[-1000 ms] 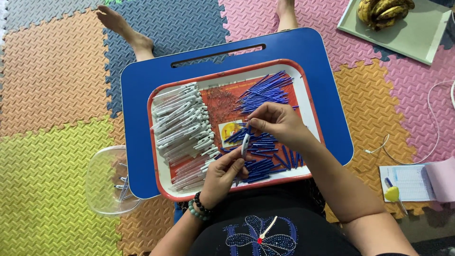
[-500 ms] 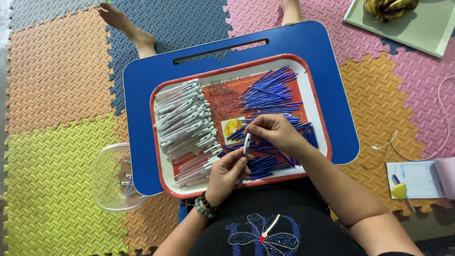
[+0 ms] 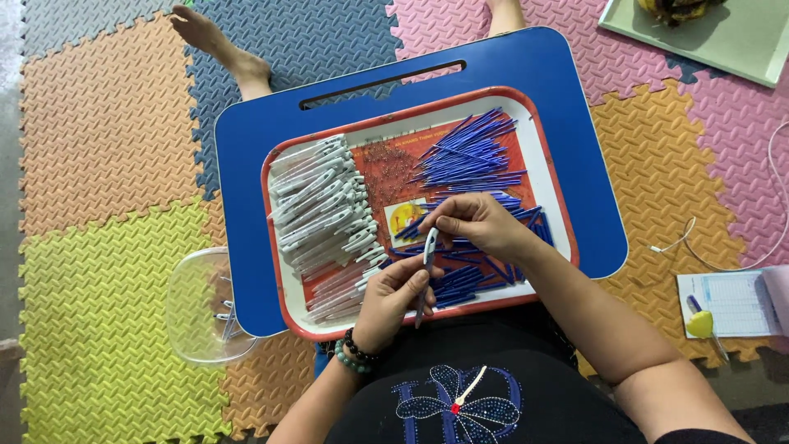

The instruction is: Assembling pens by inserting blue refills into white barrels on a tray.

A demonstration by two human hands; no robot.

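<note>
A red-rimmed tray (image 3: 552, 164) lies on a blue lap desk (image 3: 246, 156). White pen barrels (image 3: 316, 205) are piled on its left side, and blue pen refills (image 3: 472, 152) on its right. My left hand (image 3: 393, 300) grips a white pen barrel (image 3: 429, 249) held upright over the tray's front. My right hand (image 3: 477, 224) pinches something small and blue at the barrel's top end.
A clear plastic bowl (image 3: 201, 308) with a few small parts sits on the foam mat left of the desk. A paper pad (image 3: 731, 300) and a yellow object (image 3: 700, 323) lie at the right. A green tray (image 3: 723, 37) is at top right, a white cable (image 3: 768, 205) along the right edge.
Both hands have stayed together over the tray's front, holding the white barrel. The camera view has shifted slightly.
</note>
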